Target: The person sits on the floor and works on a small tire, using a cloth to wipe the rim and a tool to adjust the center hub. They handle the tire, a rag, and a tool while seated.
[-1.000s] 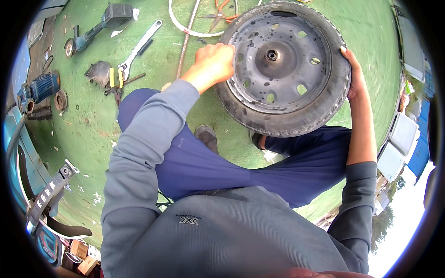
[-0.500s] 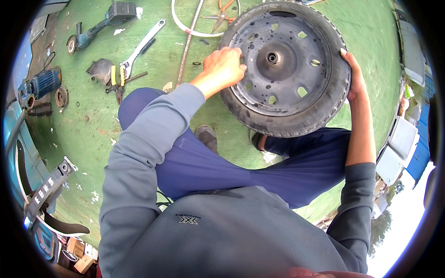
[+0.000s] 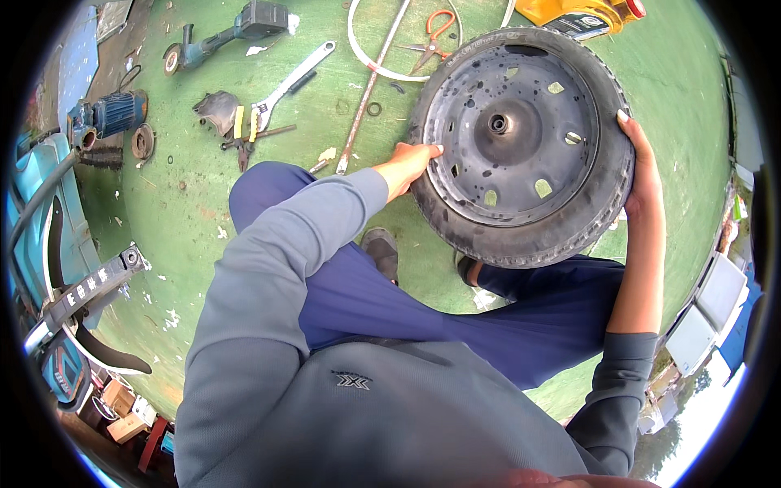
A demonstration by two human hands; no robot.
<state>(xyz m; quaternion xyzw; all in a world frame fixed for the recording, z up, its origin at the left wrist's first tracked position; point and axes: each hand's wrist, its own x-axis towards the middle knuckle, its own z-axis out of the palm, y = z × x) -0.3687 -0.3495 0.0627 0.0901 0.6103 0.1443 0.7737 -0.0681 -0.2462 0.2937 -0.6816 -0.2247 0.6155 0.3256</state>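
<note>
A wheel with a black tyre [image 3: 521, 244] and a dark, water-spotted metal rim [image 3: 488, 122] is tilted up in front of me, above my feet. At its centre is a raised hub [image 3: 499, 124] with a round hole, and oval slots ring the disc. My left hand [image 3: 411, 167] grips the tyre's left edge, thumb over onto the rim, its other fingers hidden behind. On the right side, my right hand [image 3: 644, 175] is wrapped round the tread, with the thumb near the sidewall and the fingers out of sight behind the tyre.
Across the green floor lie an adjustable wrench [image 3: 297, 81], yellow-handled pliers [image 3: 242, 134], a long metal rod [image 3: 370, 89], orange-handled scissors [image 3: 431, 41] and an angle grinder [image 3: 220, 42]. A yellow jug [image 3: 582, 15] stands beyond the wheel. A blue motor [image 3: 114, 114] sits at left.
My left hand has slid from over the rim face down to the tyre's left edge. The view has shifted, bringing the yellow jug into sight. My right hand keeps its grip.
</note>
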